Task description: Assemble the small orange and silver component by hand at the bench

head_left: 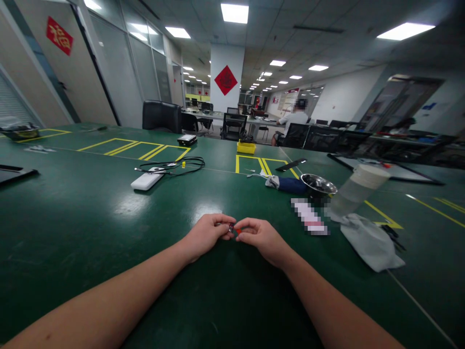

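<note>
Both of my hands meet over the green table (174, 300), close in front of me. Between the thumb and fingers of my left hand (209, 235) is a small dark and silvery piece (231, 228), too small to name. My right hand (263, 238) pinches a small orange-red piece (239, 231), mostly covered by the fingertips. The two pieces are very near each other; whether they touch I cannot tell.
A white power bank (147, 180) with a black cable lies ahead to the left. On the right are a metal bowl (319, 184), a plastic bottle (358, 191), a pale cloth pouch (370, 242) and a navy umbrella (290, 184). A yellow box (246, 147) stands farther back.
</note>
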Tool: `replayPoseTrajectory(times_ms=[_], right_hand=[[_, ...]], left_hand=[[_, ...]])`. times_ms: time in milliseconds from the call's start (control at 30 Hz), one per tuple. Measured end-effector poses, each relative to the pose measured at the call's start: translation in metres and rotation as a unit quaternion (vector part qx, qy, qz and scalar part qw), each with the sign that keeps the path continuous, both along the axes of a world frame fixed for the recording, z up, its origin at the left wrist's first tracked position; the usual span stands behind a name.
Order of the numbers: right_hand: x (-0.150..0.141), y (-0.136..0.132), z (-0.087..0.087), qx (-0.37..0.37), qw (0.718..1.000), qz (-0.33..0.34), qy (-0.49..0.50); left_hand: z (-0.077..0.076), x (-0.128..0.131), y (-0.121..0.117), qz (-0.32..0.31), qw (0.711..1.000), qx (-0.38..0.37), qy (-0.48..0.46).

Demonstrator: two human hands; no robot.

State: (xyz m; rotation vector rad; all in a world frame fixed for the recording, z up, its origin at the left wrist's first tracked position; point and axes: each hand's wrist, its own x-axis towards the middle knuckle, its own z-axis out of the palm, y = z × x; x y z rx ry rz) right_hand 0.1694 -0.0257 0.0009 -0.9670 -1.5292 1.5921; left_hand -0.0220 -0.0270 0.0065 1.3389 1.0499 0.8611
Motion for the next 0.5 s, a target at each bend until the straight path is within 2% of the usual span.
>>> replayPoseTrajectory(times_ms=[200, 333, 500], right_hand=[[-0.0004, -0.0011, 0.0044, 0.02, 1.0, 0.019, 0.003], [-0.0001, 0.0001, 0.0031, 0.038, 0.999, -0.012, 0.014], [0.0015, 0.0021, 0.0021, 0.066, 0.995, -0.058, -0.041]], left_hand=[[0.0017, 0.0008, -0.0019, -0.03, 0.999, 0.019, -0.002], [0.003, 0.0004, -0.0025, -0.027, 0.999, 0.031, 0.018], [0.0008, 0.0001, -0.002, -0.02, 0.999, 0.031, 0.019]])
